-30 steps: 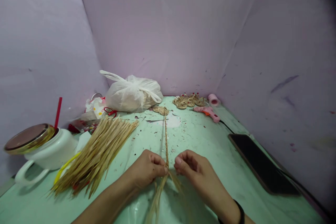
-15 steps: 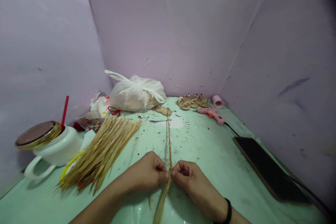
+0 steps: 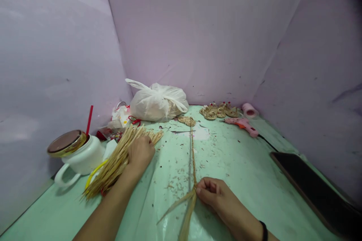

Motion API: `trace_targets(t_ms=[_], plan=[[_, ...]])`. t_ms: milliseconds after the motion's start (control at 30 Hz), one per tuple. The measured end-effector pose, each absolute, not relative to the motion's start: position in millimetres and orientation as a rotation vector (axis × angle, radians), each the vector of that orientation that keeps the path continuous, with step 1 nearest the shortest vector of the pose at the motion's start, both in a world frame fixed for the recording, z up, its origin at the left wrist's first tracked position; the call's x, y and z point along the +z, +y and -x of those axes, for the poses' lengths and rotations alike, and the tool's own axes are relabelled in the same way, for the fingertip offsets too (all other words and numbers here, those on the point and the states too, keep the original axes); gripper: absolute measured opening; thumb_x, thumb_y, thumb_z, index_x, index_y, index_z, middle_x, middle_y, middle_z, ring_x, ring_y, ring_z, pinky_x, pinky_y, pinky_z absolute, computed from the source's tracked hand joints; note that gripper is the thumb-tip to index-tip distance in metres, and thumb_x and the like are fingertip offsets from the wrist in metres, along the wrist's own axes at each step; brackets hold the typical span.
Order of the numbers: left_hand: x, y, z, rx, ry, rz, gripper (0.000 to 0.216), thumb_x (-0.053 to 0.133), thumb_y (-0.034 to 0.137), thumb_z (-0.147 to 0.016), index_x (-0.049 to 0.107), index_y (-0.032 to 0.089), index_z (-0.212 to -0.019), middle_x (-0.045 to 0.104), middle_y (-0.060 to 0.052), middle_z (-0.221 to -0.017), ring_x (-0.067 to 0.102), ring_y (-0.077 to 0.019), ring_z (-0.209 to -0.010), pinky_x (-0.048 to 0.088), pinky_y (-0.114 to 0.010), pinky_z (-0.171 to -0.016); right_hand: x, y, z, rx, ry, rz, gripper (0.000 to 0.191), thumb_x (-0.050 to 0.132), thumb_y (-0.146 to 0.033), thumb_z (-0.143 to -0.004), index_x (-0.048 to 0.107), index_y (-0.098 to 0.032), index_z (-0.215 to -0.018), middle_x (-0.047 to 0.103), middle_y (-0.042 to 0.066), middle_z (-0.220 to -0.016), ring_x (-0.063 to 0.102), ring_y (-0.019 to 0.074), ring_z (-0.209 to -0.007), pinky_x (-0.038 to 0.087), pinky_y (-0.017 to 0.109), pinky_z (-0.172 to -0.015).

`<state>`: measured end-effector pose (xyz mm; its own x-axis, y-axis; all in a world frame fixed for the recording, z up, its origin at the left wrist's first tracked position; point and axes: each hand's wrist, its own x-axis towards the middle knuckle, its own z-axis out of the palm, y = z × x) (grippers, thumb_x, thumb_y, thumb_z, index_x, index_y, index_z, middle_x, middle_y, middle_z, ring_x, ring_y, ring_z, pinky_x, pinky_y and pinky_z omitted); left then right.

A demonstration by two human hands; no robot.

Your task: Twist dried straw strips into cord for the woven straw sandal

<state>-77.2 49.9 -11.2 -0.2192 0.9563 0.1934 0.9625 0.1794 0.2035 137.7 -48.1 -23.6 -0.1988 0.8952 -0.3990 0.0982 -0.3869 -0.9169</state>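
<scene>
My right hand (image 3: 219, 197) is closed in a pinch on the lower end of a thin straw braid (image 3: 193, 154). Below the pinch, loose straw strands (image 3: 188, 214) fan out, one group to the left and another toward me. The braid runs away from me to a flat oval woven straw piece (image 3: 187, 121) near the back of the table. On the left, my left hand (image 3: 141, 152) rests on the upper part of a bundle of dried straw (image 3: 118, 162), fingers curled onto the strands; its fingertips are partly hidden.
A white mug (image 3: 85, 154) with a gold-rimmed lid stands at left. A tied white plastic bag (image 3: 158, 101), woven straw pieces (image 3: 217, 111) and a pink roll (image 3: 250, 110) line the back. A pink glue gun (image 3: 243, 125) and a dark phone (image 3: 313, 192) lie at right.
My left hand has let go of the braid and moved left and away from me onto the straw bundle. My right hand still pinches the braid, whose strands have spread apart. The view has shifted.
</scene>
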Motion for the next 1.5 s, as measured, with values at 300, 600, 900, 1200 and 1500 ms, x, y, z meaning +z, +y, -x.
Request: trace_targets(t_ms=[300, 600, 900, 1200, 1500], plan=[[26, 24, 63, -1.043, -2.351, 2.179, 0.02, 0.049, 0.033, -0.068, 0.062, 0.017, -0.066, 0.059, -0.001, -0.063, 0.05, -0.013, -0.06, 0.034, -0.022, -0.057, -24, -46, -139, 1.649, -1.178, 1.426, 0.017, 0.058, -0.027, -0.061, 0.045, -0.015, -0.057, 0.034, -0.007, -0.046, 0.023, 0.0039, -0.042, 0.014, 0.02, -0.041], [44, -20, 37, -0.217, -2.753, 3.522, 0.017, 0.055, 0.03, -0.059, 0.05, 0.017, -0.07, 0.042, 0.007, -0.043, 0.035, -0.0065, -0.032, 0.025, -0.017, -0.034, -25, -46, -140, 1.66, -1.172, 1.354, 0.013, 0.056, -0.022, -0.065, 0.046, -0.015, -0.06, 0.033, -0.008, -0.044, 0.024, 0.0034, -0.041, 0.015, 0.02, -0.041], [21, -14, 28, -0.085, -2.23, 3.189, 0.027, 0.051, 0.036, -0.063, 0.066, 0.014, -0.064, 0.056, 0.0, -0.055, 0.047, -0.0114, -0.056, 0.029, -0.02, -0.049, -28, -47, -140, 1.623, -1.173, 1.33, 0.013, 0.056, -0.022, -0.065, 0.047, -0.014, -0.061, 0.037, -0.006, -0.048, 0.026, 0.0038, -0.044, 0.017, 0.019, -0.043], [-3, -5, 18, -0.255, -2.359, 2.973, 0.02, 0.047, 0.023, -0.062, 0.064, 0.013, -0.063, 0.057, -0.003, -0.058, 0.047, -0.0116, -0.056, 0.03, -0.021, -0.052, -32, -47, -140, 1.589, -1.225, 1.351, 0.016, 0.055, -0.027, -0.064, 0.046, -0.014, -0.061, 0.038, -0.005, -0.05, 0.028, 0.005, -0.046, 0.018, 0.02, -0.045], [1, -9, 15, -0.24, -2.398, 2.826, 0.014, 0.05, 0.021, -0.059, 0.063, 0.016, -0.06, 0.058, -0.002, -0.058, 0.047, -0.0123, -0.056, 0.029, -0.022, -0.052, -32, -47, -140, 1.585, -1.219, 1.356, 0.016, 0.055, -0.027, -0.063, 0.046, -0.014, -0.061, 0.039, -0.004, -0.052, 0.029, 0.0054, -0.048, 0.019, 0.02, -0.045]])
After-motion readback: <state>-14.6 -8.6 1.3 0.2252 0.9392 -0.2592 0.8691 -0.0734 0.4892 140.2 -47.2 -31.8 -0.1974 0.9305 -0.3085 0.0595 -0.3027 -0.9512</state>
